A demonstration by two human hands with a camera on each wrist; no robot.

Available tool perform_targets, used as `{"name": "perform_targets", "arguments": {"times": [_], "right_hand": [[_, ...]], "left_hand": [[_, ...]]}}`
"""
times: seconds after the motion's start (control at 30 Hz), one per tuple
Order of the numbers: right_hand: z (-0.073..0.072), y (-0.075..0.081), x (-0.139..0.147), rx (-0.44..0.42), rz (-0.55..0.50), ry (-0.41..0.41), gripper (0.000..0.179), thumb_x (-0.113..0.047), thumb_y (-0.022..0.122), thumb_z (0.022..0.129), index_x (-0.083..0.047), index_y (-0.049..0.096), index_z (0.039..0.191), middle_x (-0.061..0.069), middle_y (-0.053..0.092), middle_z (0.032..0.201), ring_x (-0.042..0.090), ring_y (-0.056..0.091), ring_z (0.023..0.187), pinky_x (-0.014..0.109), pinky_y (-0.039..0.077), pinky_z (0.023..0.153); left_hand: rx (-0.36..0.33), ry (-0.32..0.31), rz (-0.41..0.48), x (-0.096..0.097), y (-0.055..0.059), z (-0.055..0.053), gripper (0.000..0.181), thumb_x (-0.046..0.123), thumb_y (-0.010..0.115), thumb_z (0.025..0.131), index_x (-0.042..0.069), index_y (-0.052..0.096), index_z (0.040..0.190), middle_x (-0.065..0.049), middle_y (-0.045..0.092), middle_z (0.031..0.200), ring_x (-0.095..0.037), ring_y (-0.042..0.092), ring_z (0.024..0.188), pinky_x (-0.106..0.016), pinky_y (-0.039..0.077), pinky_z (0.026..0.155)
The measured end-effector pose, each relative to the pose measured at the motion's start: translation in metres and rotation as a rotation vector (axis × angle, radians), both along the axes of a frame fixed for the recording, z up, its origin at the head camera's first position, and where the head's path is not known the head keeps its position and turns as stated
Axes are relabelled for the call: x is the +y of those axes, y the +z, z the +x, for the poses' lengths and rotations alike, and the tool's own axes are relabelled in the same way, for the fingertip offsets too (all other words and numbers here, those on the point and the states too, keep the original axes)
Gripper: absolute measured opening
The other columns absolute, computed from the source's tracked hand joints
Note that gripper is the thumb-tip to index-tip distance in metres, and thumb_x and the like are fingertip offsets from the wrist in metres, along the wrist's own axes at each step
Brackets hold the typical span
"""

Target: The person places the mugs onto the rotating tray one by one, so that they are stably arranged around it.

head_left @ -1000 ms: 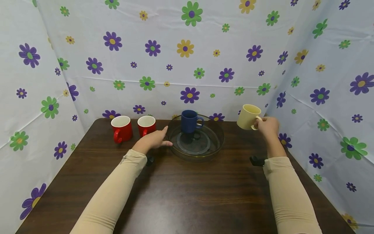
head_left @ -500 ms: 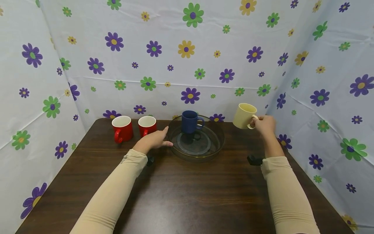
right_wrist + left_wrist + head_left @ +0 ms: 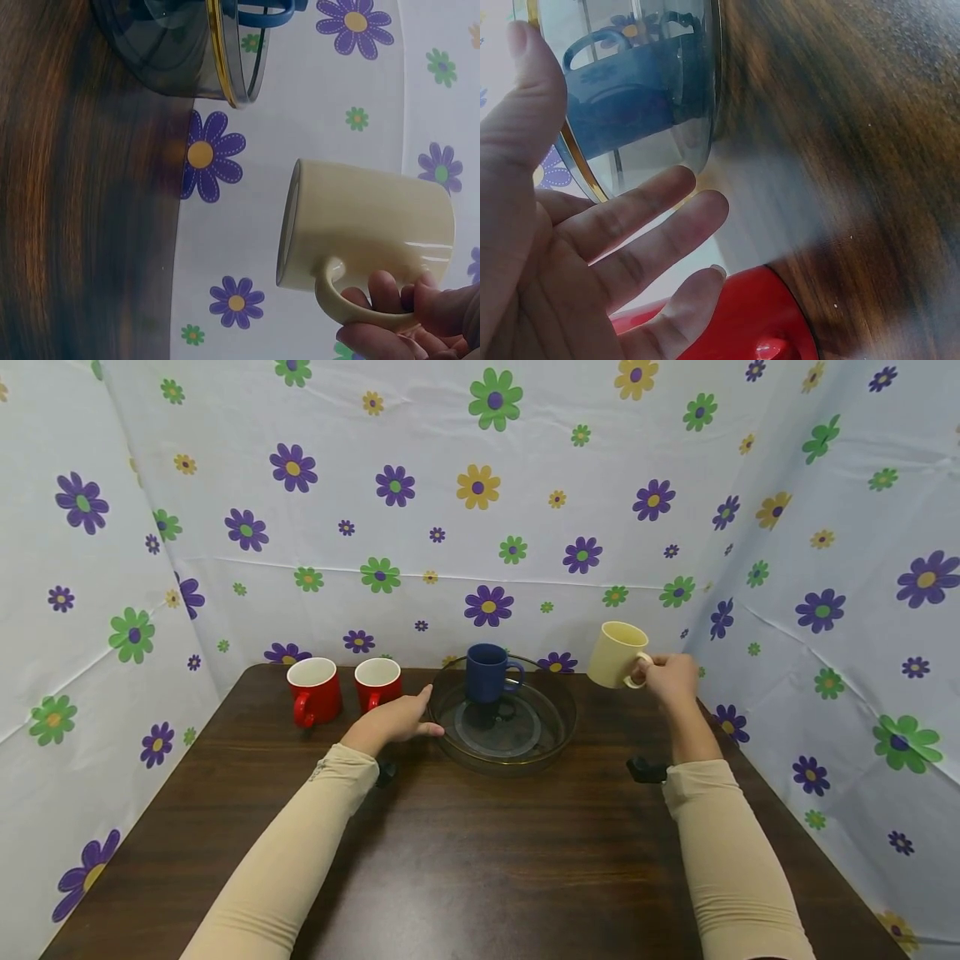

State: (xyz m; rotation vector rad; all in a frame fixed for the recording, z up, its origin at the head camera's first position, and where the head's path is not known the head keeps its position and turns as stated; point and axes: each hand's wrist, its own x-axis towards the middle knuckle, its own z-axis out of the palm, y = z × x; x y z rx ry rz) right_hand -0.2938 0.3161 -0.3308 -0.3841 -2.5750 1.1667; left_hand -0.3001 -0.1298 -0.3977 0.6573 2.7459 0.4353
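My right hand (image 3: 671, 678) grips the handle of a pale yellow mug (image 3: 617, 653), held in the air right of the basin. In the right wrist view the fingers curl round the handle of the yellow mug (image 3: 375, 225). A dark see-through basin (image 3: 558, 739) with a gold rim stands on the table, and a blue mug (image 3: 486, 673) stands upright inside it. At the basin's left side my left hand (image 3: 393, 720) rests with spread fingers. In the left wrist view the left hand (image 3: 577, 240) has its thumb and fingers at the basin's rim (image 3: 581, 165).
Two red mugs, one at far left (image 3: 318, 697) and one nearer the left hand (image 3: 381, 683), stand on the brown table (image 3: 480, 852). White flowered cloth (image 3: 315, 502) hangs behind the table and at both sides.
My right hand has carried the yellow mug left, toward the basin, and slightly up. The left hand, the basin and the other mugs keep their places.
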Motion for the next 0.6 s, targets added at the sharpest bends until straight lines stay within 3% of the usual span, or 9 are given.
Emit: {"name": "perform_targets", "arguments": {"times": [0.2, 0.4, 0.6], "right_hand": [[0.002, 0.0, -0.008, -0.012, -0.027, 0.013, 0.033, -0.017, 0.057, 0.104, 0.01, 0.07, 0.117, 0.025, 0.072, 0.11, 0.03, 0.062, 0.095, 0.029, 0.047, 0.07], [0.0, 0.0, -0.017, -0.01, -0.026, 0.025, 0.03, -0.017, 0.058, 0.104, 0.008, 0.073, 0.111, 0.024, 0.071, 0.108, 0.026, 0.058, 0.088, 0.031, 0.048, 0.069], [-0.003, 0.0, -0.026, 0.02, -0.03, 0.037, 0.028, -0.015, 0.061, 0.102, 0.008, 0.074, 0.109, 0.025, 0.072, 0.106, 0.028, 0.062, 0.094, 0.024, 0.047, 0.068]], "left_hand": [[0.002, -0.005, -0.004, 0.0, -0.001, 0.0, 0.099, 0.05, 0.063, 0.096, -0.005, 0.01, 0.16, -0.028, 0.038, 0.155, -0.04, 0.045, 0.14, -0.054, 0.038, 0.114], [0.016, -0.013, -0.002, -0.001, -0.001, 0.0, 0.099, 0.048, 0.063, 0.097, -0.006, 0.009, 0.159, -0.03, 0.039, 0.154, -0.041, 0.046, 0.139, -0.053, 0.038, 0.114], [0.018, -0.02, -0.003, -0.001, -0.001, -0.001, 0.098, 0.048, 0.062, 0.098, -0.007, 0.01, 0.159, -0.031, 0.04, 0.153, -0.042, 0.046, 0.139, -0.054, 0.038, 0.113]]}}
